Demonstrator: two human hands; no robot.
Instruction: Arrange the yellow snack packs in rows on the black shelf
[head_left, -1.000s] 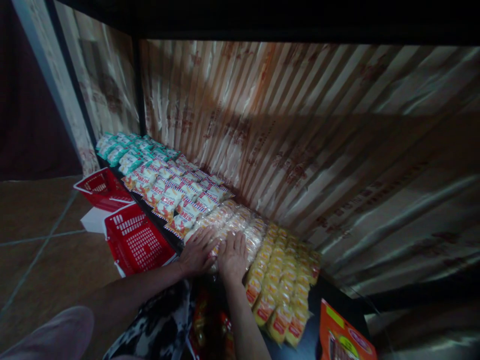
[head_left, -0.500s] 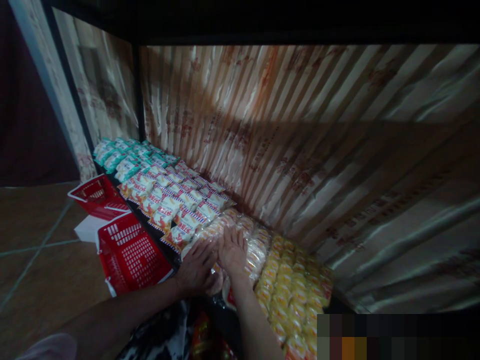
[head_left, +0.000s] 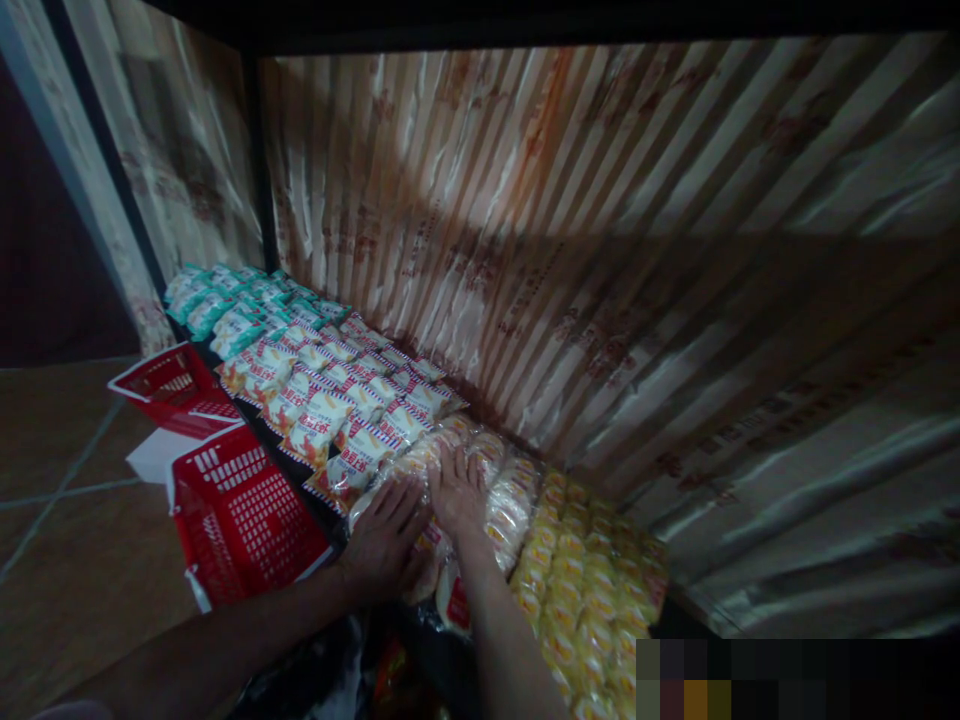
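My left hand lies open, fingers together and stretched out, on clear-wrapped pale round packages in the middle of the shelf. Beside it my right hand rests flat on the same packages, its fingers slightly spread. Both palms face down, and part of the packages is hidden beneath them. To the left, white snack bags with red lettering and striped edges lie in rows. On the right are rows of small yellow packets in clear wrap.
Teal-and-white bags fill the shelf's far left end. On the tiled floor stand a red basket, a second red basket and a white box. A pleated, printed curtain backs the shelf; a dark frame runs overhead.
The view has shifted a little, so the shelf goods and baskets appear slightly farther left. Both hands stay flat on the clear-wrapped packages.
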